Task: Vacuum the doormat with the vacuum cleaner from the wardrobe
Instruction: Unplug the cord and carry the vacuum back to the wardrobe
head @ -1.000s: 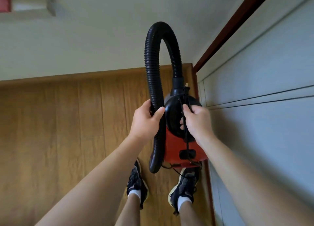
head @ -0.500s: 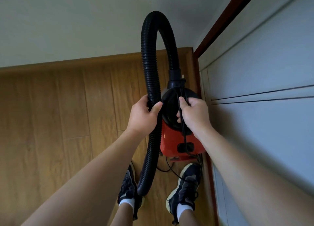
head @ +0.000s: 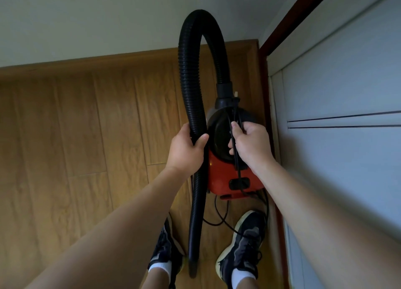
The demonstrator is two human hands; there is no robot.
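A small red and black vacuum cleaner [head: 219, 176] hangs in the air in front of me, above my feet. Its ribbed black hose [head: 188, 76] arches up from the body's top and drops down on the left, with its end near the floor between my shoes. My left hand [head: 184, 152] grips the hose partway down. My right hand [head: 249, 145] grips the top of the black body together with strands of the black power cord [head: 221, 219], which loops down below the cleaner. No doormat is in view.
The pale grey-blue wardrobe doors [head: 336, 136] run along the right, close to the cleaner, edged by a dark red-brown frame [head: 288, 21]. Wood plank floor [head: 76, 136] spreads to the left, up to a white wall [head: 86, 17] with a wooden skirting. My black shoes [head: 245, 238] stand below.
The hose's free end has slid down through my left hand, from about knee height to close above the floor. The cleaner's body stays in my right hand beside the wardrobe.
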